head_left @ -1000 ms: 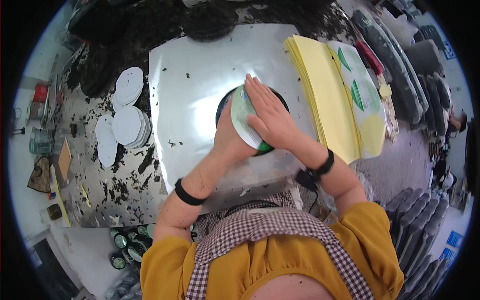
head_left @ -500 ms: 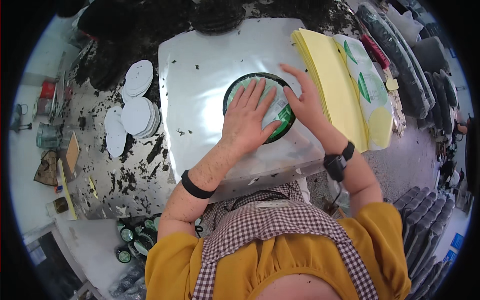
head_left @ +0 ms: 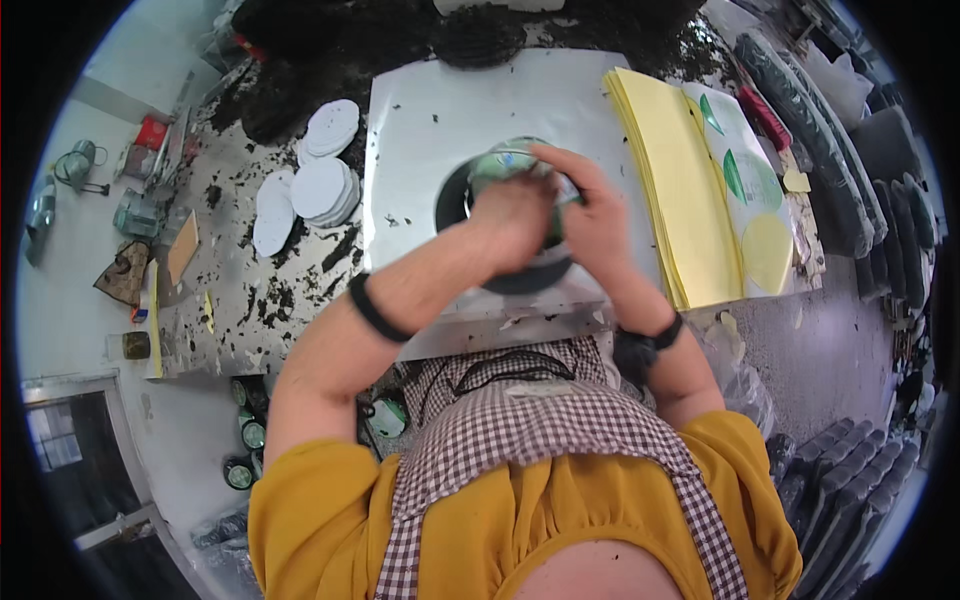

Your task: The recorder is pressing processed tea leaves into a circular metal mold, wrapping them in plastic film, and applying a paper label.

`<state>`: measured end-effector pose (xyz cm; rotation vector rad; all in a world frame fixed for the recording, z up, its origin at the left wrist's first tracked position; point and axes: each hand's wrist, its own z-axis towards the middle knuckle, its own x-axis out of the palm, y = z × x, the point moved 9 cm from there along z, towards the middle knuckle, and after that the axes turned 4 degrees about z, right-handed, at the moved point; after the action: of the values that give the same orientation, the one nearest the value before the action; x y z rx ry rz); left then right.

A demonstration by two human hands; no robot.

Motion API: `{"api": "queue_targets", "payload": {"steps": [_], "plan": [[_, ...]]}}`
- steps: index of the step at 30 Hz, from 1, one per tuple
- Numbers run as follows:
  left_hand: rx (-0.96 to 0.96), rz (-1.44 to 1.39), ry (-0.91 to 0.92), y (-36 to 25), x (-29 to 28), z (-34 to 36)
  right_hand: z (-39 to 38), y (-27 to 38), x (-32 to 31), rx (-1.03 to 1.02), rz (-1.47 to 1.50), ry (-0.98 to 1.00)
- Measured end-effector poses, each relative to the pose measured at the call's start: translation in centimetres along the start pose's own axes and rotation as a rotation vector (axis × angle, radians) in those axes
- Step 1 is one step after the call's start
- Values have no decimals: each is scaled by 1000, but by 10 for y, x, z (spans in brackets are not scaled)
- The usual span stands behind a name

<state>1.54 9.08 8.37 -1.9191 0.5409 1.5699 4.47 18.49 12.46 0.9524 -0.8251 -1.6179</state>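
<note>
Holding the green label (head_left: 490,165) over a black disc (head_left: 453,205), middle of the metal sheet (head_left: 415,130), right in front of me. Label's up at the far side of my hands, partly covered by them; disc lies flat on the sheet, its left and near edges showing. Right hand (head_left: 595,215) is gripping the label, index along its far right edge, thumb hidden. Left hand (head_left: 512,220) is against it, back of the hand up, motion-blurred; fingers out of sight, so can't tell if they're closed. Hands are touching or nearly so, can't tell which.

Right of the sheet: yellow stack (head_left: 665,190), with white paper (head_left: 735,170) bearing green marks along its right side. Red item (head_left: 765,115) just beyond that. Left of the sheet: white discs (head_left: 322,190) in overlapping piles on the tabletop (head_left: 230,330), dark scraps (head_left: 342,250) scattered around them. Tan board (head_left: 183,247) farther left. Dark heap (head_left: 320,60) along the far side.

Below the tabletop, left: round packs (head_left: 253,433), green and black. Far right: grey padded pieces (head_left: 805,145) stacked. Dark bands on both wrists, checked apron (head_left: 540,435) on me.
</note>
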Motion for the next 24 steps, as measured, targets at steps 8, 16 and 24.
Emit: {"api": "queue_targets", "payload": {"steps": [8, 16, 24], "plan": [[310, -245, -532, -35, -123, -28, -33, -82, -249, 447, 303, -334], [114, -139, 513, 65, 47, -113, -40, -18, -198, -165, -899, -352], [112, -341, -94, 134, 68, -159, -62, -72, 17, -54, -450, 412]]}}
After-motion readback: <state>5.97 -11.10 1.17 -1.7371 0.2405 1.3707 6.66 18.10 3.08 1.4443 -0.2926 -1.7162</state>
